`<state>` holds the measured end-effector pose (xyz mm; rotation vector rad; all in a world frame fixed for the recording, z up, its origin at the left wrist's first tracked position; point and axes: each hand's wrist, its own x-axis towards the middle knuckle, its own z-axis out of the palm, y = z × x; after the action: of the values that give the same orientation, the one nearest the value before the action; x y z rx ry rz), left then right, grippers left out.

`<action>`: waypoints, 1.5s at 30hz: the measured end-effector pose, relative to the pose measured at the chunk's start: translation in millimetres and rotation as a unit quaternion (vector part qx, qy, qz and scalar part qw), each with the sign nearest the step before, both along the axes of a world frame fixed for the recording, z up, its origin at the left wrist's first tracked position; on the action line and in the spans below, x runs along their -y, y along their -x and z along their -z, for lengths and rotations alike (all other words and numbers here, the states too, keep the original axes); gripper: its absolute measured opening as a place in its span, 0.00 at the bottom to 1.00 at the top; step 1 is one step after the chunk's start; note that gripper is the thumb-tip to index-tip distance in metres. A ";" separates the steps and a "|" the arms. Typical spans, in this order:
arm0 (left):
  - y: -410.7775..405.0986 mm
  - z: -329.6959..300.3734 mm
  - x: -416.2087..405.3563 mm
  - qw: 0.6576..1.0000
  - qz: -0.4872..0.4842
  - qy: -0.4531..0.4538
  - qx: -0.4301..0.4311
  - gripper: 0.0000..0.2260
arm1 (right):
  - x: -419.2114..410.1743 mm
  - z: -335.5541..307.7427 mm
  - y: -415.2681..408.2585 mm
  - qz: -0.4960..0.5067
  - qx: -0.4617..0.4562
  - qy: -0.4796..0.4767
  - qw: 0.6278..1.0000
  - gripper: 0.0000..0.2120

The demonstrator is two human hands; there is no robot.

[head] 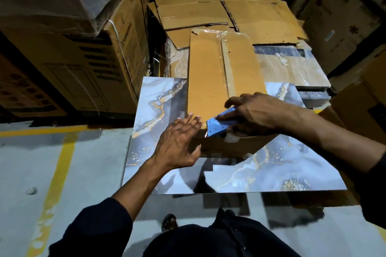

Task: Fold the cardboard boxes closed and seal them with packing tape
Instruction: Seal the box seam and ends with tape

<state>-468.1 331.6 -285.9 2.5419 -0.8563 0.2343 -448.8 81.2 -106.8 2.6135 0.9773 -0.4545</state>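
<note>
Steadying the near end of the long cardboard box (208, 89), which lies on marbled tiles (158, 102), the left hand (177, 144) rests flat with fingers straight and spread, while the right hand (257, 112), grip clamped round a blue tape dispenser (219, 125), reaches across, seemingly taping the flap.

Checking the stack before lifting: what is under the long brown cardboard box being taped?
The long brown cardboard box lies on marbled blue-grey tiles, which show at its left, right and near end. What supports its far half is covered by the box itself.
</note>
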 end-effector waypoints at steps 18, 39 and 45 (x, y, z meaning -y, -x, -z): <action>0.0 -11.2 5.8 0.999 -0.037 -0.026 -0.005 0.31 | 106.7 -6.9 16.4 0.004 0.000 0.117 0.993 0.22; -10.9 -14.8 140.5 0.981 0.111 -0.158 -0.021 0.47 | 234.7 -2.4 40.8 0.045 -0.027 0.049 0.997 0.21; -11.3 -15.0 141.6 0.982 0.109 -0.153 -0.028 0.45 | 265.3 23.0 44.1 0.068 -0.030 0.029 0.997 0.21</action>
<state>-456.8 190.0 -270.9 2.6861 -1.2196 -0.0424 -492.9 -184.1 -129.8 2.6378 0.7954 -0.5878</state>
